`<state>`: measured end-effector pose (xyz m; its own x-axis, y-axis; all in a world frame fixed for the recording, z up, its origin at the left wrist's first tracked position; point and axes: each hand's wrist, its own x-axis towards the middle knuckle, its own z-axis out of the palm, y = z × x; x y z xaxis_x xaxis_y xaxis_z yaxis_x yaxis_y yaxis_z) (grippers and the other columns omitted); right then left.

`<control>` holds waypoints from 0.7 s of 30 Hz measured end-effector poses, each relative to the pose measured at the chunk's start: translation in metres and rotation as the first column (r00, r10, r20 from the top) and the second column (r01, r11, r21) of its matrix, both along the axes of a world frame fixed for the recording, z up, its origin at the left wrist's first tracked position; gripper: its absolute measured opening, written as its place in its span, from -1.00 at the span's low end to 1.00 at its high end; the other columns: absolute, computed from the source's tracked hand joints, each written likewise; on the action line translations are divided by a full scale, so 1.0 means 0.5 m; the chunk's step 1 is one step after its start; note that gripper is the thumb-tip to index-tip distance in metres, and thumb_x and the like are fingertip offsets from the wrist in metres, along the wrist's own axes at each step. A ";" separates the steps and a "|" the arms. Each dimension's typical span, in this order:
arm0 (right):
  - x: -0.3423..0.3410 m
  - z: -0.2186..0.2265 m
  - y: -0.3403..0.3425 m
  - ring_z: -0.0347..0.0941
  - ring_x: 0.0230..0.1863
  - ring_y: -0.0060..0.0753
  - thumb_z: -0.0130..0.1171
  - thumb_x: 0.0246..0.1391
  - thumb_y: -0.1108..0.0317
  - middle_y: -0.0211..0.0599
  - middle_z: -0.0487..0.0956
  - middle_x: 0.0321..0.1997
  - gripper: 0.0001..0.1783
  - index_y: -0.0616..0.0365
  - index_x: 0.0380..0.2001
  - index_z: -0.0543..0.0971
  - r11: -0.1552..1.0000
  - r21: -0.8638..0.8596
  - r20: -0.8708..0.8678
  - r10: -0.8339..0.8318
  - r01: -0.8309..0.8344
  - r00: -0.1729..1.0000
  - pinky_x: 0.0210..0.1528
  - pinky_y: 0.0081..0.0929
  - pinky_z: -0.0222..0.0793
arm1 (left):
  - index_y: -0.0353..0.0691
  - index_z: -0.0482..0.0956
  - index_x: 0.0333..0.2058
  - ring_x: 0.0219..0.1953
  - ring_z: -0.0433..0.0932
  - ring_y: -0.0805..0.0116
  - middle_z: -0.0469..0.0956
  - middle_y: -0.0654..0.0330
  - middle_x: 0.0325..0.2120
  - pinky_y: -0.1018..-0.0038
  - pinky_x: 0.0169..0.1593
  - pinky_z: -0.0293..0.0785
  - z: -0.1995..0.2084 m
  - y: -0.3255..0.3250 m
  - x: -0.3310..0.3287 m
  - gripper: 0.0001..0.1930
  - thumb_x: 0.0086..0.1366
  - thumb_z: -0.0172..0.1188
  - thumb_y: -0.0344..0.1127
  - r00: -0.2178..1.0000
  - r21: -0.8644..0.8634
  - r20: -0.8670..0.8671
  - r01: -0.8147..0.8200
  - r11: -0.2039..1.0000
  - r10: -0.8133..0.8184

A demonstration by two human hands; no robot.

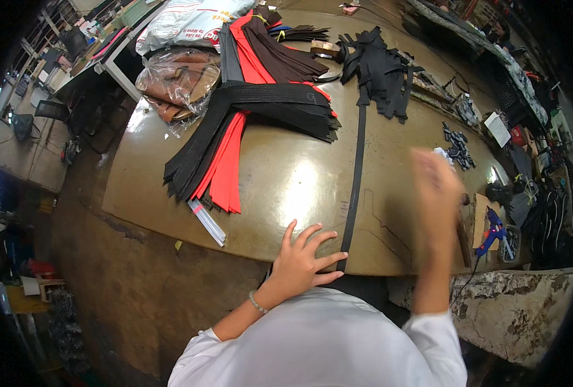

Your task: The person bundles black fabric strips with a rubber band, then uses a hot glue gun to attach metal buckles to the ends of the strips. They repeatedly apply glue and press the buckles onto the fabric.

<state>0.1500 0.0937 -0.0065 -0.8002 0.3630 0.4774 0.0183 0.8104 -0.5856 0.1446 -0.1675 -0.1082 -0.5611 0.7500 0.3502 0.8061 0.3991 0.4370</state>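
Note:
My left hand (pixel 304 259) lies on the tabletop near its front edge, fingers spread. Its thumb side touches the lower end of a long black strap (pixel 355 180), which runs straight away from me. At its far end the strap meets a heap of black fabric strips (pixel 380 71). Raised over the right side of the table, my right hand (pixel 436 180) is smeared by motion, so I cannot make out its fingers or anything in them. Left of the strap lie fanned bundles of black strips (pixel 261 100) and red strips (pixel 224 174).
The brown table (pixel 280 161) fills the middle. Clear plastic sticks (pixel 207 222) poke over its left edge. A wrapped brown bundle (pixel 178 84) and a white plastic bag (pixel 190 26) sit at the back left. To the right are small black buckles (pixel 458 147) and a blue glue gun (pixel 492 232) with a cord.

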 end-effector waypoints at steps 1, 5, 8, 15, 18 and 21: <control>-0.093 -0.009 -0.054 0.52 -0.05 -0.15 0.20 0.13 0.37 -0.09 0.60 -0.08 -0.75 0.19 -0.12 0.62 0.957 0.211 -0.047 0.215 -0.201 0.975 0.05 -0.28 0.39 | 0.34 0.67 -0.18 0.19 0.31 0.20 0.44 0.36 0.04 -0.16 0.30 -0.01 0.000 -0.001 0.001 -0.65 0.02 0.33 0.15 1.000 -0.012 -0.003 0.011 1.000 -0.011; -0.409 -0.071 -0.244 0.38 0.00 -0.06 0.23 0.12 0.19 -0.14 0.52 -0.03 -0.55 0.18 0.03 0.53 0.835 0.322 -0.306 0.538 -0.446 0.785 0.09 -0.23 0.31 | 0.35 0.67 -0.18 0.19 0.32 0.20 0.43 0.33 0.06 -0.14 0.30 -0.01 0.000 -0.002 0.002 -0.66 0.04 0.31 0.14 1.000 0.000 0.014 0.009 1.000 -0.009; -0.499 -0.109 -0.303 0.39 0.00 -0.16 0.26 0.06 0.17 -0.28 0.53 -0.04 -0.57 0.09 -0.01 0.57 0.823 0.451 -0.208 0.473 -0.345 0.856 0.00 -0.25 0.32 | 0.35 0.67 -0.18 0.19 0.32 0.20 0.43 0.31 0.07 -0.15 0.30 -0.02 -0.001 -0.001 0.004 -0.67 0.05 0.30 0.15 1.000 0.008 0.023 -0.005 1.000 0.005; -0.523 -0.147 -0.284 0.42 0.01 -0.28 0.23 0.01 0.20 -0.33 0.55 0.05 -0.59 0.17 -0.08 0.59 0.715 0.672 -0.328 0.521 -0.193 0.788 0.00 -0.34 0.34 | 0.40 0.68 -0.19 0.23 0.30 0.18 0.43 0.30 0.09 -0.34 0.28 -0.16 0.005 0.001 0.012 -0.65 -0.01 0.34 0.15 0.999 -0.030 -0.007 -0.043 0.999 0.042; -0.537 -0.151 -0.288 0.48 -0.12 -0.30 0.18 -0.03 0.27 -0.27 0.58 -0.07 -0.69 0.17 -0.22 0.61 0.715 0.674 -0.335 0.522 -0.188 0.784 -0.13 -0.36 0.39 | 0.41 0.68 -0.20 0.23 0.30 0.18 0.42 0.28 0.12 -0.35 0.28 -0.18 0.007 0.005 0.011 -0.65 -0.03 0.37 0.13 0.999 -0.028 -0.016 -0.043 0.999 0.042; -0.545 -0.143 -0.304 0.50 -0.28 -0.29 0.11 -0.04 0.35 -0.31 0.56 -0.32 -0.89 0.10 -0.44 0.57 0.719 0.661 -0.294 0.512 -0.215 0.807 -0.26 -0.35 0.41 | 0.41 0.68 -0.21 0.23 0.30 0.17 0.42 0.26 0.13 -0.33 0.28 -0.16 0.009 0.006 0.010 -0.65 -0.05 0.39 0.12 0.998 -0.028 -0.033 -0.050 0.998 0.049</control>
<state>-0.1226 -0.0582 -0.0781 -0.4611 -0.3733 0.8050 -0.4817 0.8672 0.1262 0.1495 -0.1646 -0.1036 -0.5866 0.7317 0.3472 0.7985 0.4508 0.3990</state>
